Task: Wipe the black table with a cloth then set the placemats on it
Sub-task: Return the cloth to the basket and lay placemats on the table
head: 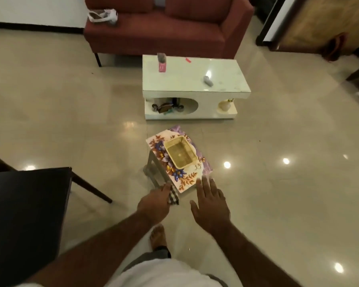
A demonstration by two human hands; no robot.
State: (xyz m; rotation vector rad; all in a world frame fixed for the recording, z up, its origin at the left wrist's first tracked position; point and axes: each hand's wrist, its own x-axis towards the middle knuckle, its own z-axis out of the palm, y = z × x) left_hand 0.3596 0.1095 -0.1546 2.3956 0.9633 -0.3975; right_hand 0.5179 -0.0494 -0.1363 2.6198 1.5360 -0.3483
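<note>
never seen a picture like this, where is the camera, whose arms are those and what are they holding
There is no machine here. There is only one picture, taken by a wide-angle camera worn on a person's head, looking forward and down, so the two arms coming in from the bottom are that person's own.

The left hand grips a checked cloth. The right hand is open and holds nothing, its fingers reaching toward the flowered placemats.

Those placemats lie on a small stand on the floor, with a pale yellow basket on top of them. The black table to be wiped is at the left edge. Farther back are a white coffee table and a red sofa.
</note>
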